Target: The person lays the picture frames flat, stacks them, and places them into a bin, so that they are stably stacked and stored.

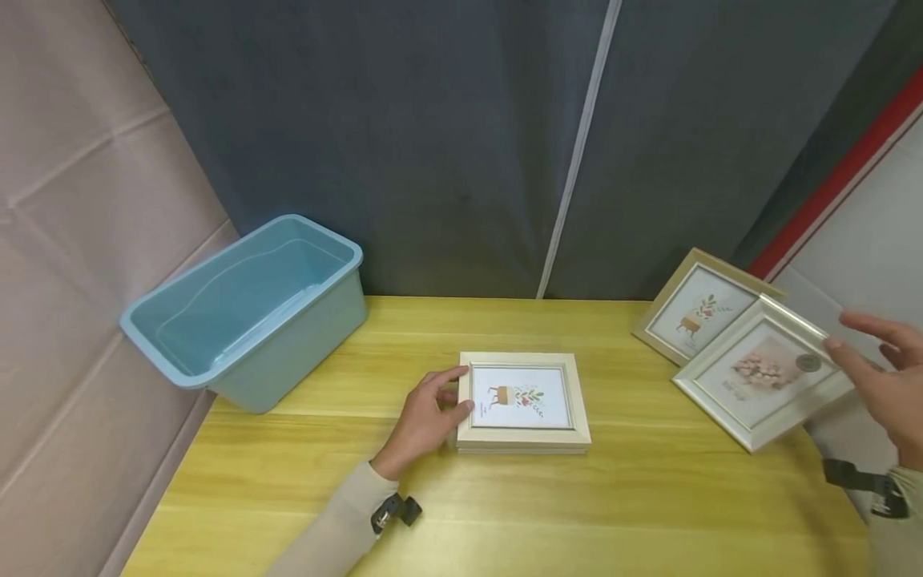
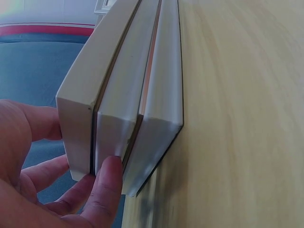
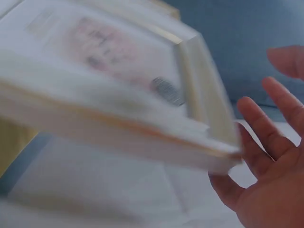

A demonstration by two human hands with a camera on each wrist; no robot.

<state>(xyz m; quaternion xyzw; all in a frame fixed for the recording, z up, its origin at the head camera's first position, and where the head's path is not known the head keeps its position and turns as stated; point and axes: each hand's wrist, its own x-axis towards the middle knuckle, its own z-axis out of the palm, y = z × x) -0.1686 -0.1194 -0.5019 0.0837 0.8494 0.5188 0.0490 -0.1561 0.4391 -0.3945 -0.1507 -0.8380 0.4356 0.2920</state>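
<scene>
A cream picture frame (image 1: pixel 522 437) with a flower-basket print tops a stack of three (image 2: pixel 135 109) in the middle of the table. My left hand (image 1: pixel 425 417) touches the stack's left side, its fingertips against the frame edges in the left wrist view. At the table's right side, a silver-white picture frame (image 1: pixel 764 377) with a pink blossom print and a round grey tag lies tilted, overlapping a tan picture frame (image 1: pixel 703 308). Beside its right corner is my right hand (image 1: pixel 890 377), fingers spread; in the right wrist view some fingertips are right at that blurred corner.
A blue plastic tub (image 1: pixel 303 336) stands at the table's back left, against the pinkish cloth wall (image 1: pixel 94 240). Behind the wooden table (image 1: pixel 505 513) hangs a dark grey curtain (image 1: pixel 433 160). The silver-white frame reaches past the table's right edge.
</scene>
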